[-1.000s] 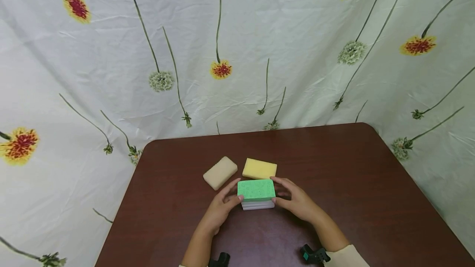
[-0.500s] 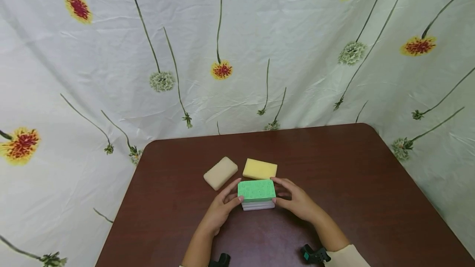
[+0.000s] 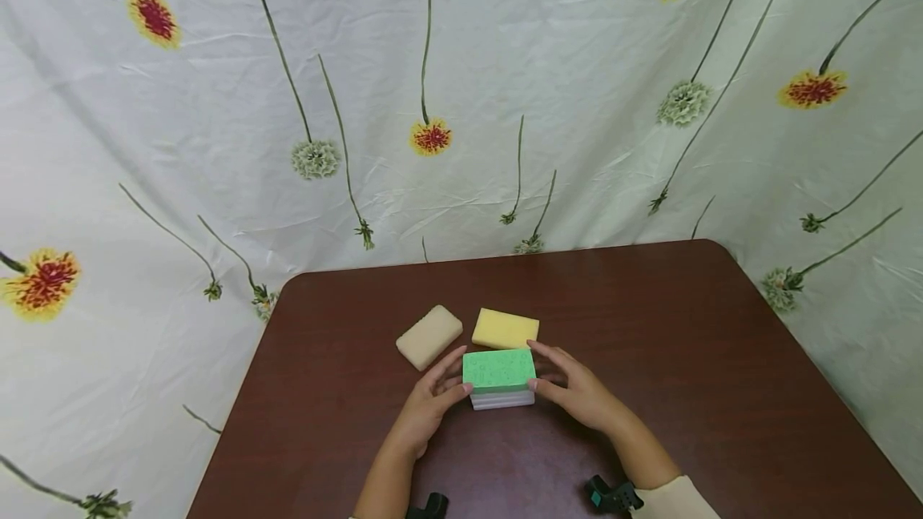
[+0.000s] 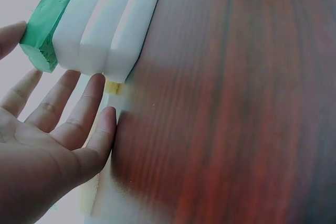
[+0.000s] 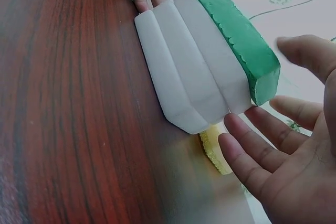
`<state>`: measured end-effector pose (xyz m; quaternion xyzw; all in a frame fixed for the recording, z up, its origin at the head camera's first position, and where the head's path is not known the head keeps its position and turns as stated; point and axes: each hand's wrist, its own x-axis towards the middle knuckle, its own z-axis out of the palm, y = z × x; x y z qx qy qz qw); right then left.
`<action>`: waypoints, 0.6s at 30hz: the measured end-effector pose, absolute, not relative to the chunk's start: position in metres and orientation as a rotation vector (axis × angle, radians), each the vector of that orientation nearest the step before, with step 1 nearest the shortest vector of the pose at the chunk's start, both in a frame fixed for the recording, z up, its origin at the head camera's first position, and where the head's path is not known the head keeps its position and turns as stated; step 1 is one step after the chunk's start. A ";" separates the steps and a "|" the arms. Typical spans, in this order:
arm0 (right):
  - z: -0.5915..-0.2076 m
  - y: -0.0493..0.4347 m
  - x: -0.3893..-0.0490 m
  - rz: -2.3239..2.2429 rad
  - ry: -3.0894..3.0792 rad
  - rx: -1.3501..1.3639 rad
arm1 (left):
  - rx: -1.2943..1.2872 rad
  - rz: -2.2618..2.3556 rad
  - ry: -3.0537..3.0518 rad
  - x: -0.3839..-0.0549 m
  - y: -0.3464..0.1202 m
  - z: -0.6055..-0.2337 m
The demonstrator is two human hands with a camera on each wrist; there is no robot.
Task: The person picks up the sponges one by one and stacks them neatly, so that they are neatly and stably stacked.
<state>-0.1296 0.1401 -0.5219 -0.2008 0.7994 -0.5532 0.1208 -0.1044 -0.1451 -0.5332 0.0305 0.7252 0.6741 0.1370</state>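
A green sponge [image 3: 499, 369] lies on top of a stack of three white blocks [image 3: 502, 400], which stands on the table between my hands. My left hand [image 3: 421, 407] is at the stack's left end, its thumb tip at the green sponge's edge. In the left wrist view, the left fingers [image 4: 73, 124] reach along the end faces of the white blocks, spread and slightly bent. At the opposite end is my right hand [image 3: 580, 391]. Its thumb [image 5: 304, 51] stands off from the green sponge, while its fingertips are right at the blocks' ends.
Just behind the stack lies a yellow sponge [image 3: 506, 328], and left of it a cream sponge [image 3: 429, 336] set at an angle. All rest on a dark red-brown wooden table [image 3: 649, 303]. A flower-printed white cloth [image 3: 591, 102] hangs behind the table.
My right thumb and index finger have shifted slightly away from the green sponge. The stack, the left hand and the other sponges have stayed in place.
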 end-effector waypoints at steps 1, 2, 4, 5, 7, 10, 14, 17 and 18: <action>-0.522 0.140 -0.129 -1.620 2.343 -0.565 | 0.082 1.957 2.091 -0.104 -0.145 -0.533; -0.522 0.140 -0.129 -1.625 2.351 -0.542 | 0.080 1.956 2.093 -0.104 -0.145 -0.533; -0.521 0.139 -0.130 -1.644 2.368 -0.489 | 0.072 1.955 2.093 -0.104 -0.145 -0.533; -0.521 0.139 -0.130 -1.648 2.380 -0.469 | 0.067 1.958 2.089 -0.104 -0.145 -0.533; -0.521 0.138 -0.131 -1.678 2.372 -0.436 | 0.066 1.966 2.081 -0.105 -0.144 -0.534; -0.522 0.138 -0.133 -1.739 2.349 -0.388 | 0.068 1.964 2.076 -0.105 -0.144 -0.533; -0.525 0.139 -0.137 -1.796 2.354 -0.318 | 0.076 1.952 2.084 -0.105 -0.144 -0.534; -0.527 0.139 -0.138 -1.815 2.368 -0.250 | 0.078 1.954 2.086 -0.104 -0.144 -0.534; -0.527 0.139 -0.139 -1.813 2.377 -0.224 | 0.078 1.957 2.083 -0.104 -0.144 -0.534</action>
